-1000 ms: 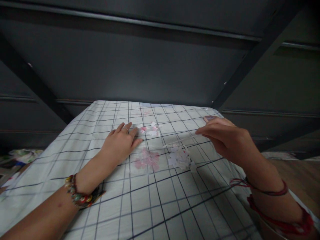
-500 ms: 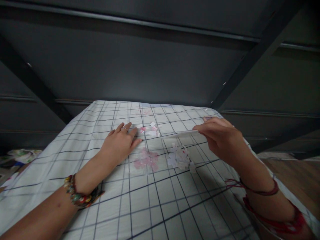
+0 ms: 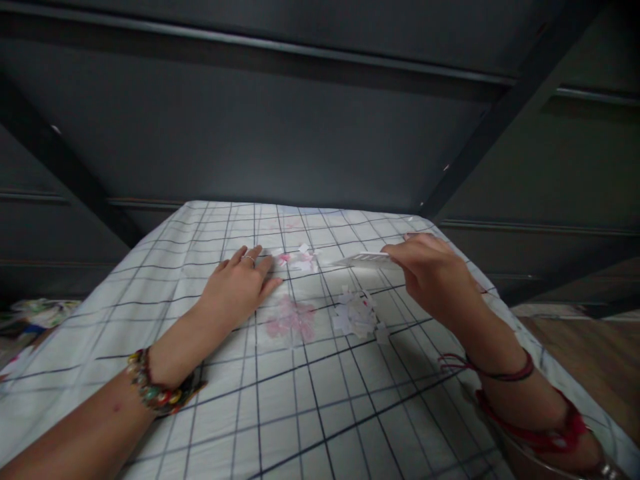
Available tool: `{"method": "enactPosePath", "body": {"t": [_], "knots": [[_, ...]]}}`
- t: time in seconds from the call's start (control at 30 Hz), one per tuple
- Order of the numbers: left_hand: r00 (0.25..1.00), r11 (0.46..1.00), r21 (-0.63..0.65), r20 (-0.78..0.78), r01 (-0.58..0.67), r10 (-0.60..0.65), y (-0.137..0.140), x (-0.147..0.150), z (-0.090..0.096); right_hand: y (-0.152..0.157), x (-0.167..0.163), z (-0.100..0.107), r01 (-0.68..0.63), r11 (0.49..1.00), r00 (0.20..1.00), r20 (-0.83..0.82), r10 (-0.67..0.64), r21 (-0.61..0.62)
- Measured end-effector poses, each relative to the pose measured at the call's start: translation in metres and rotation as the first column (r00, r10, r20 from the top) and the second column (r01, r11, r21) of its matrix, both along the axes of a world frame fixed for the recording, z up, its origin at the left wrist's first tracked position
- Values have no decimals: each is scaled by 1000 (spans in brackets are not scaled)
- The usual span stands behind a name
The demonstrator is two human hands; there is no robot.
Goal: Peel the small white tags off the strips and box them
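Observation:
My left hand (image 3: pixel 240 280) lies on the checked cloth with its fingers apart, wearing a ring and holding nothing. Its fingertips are beside a small pile of pink and white pieces (image 3: pixel 303 259). My right hand (image 3: pixel 433 267) is raised above the cloth, pinching the edge of a thin, flat, see-through sheet with white marks (image 3: pixel 366 259). Whether this is a bag or a single sheet I cannot tell. Between the hands lie a pile of pink pieces (image 3: pixel 291 320), apparently in or on clear plastic, and a pile of whitish pieces (image 3: pixel 356 313).
The white cloth with dark grid lines (image 3: pixel 280 407) covers the surface under my hands. Beyond it stands a dark grey panelled wall (image 3: pixel 280 133). Faint pink and bluish patches (image 3: pixel 295 220) show near the cloth's far edge. Brown flooring (image 3: pixel 585 360) is at the right.
My right hand has shifted slightly left and turned the thin sheet, so more of its white-marked face shows. My left hand has stayed in place.

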State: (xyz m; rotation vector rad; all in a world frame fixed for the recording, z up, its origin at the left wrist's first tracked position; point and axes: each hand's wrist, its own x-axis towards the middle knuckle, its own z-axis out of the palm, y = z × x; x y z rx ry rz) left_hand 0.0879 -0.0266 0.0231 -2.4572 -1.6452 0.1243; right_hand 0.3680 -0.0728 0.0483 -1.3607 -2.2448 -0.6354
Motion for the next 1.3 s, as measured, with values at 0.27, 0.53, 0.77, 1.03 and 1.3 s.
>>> {"method": "enactPosePath", "body": {"t": [0.27, 0.53, 0.77, 1.03, 1.3], "knots": [[1000, 1000, 3, -14, 8, -8, 1, 0, -2, 2, -3, -4, 91, 996, 995, 32, -91, 9], [1000, 1000, -2, 7, 9, -9, 1, -1, -1, 3, -6, -3, 48, 999, 997, 53, -49, 19], [1000, 1000, 13, 25, 10, -10, 1, -1, -1, 5, -7, -5, 54, 998, 997, 62, -56, 26], [1000, 1000, 9, 24, 6, -6, 0, 0, 1, 3, -4, -3, 26, 999, 999, 34, -25, -34], [998, 999, 24, 54, 23, -24, 1, -2, -1, 0, 1, 0, 3, 1000, 999, -46, -3, 4]]}}
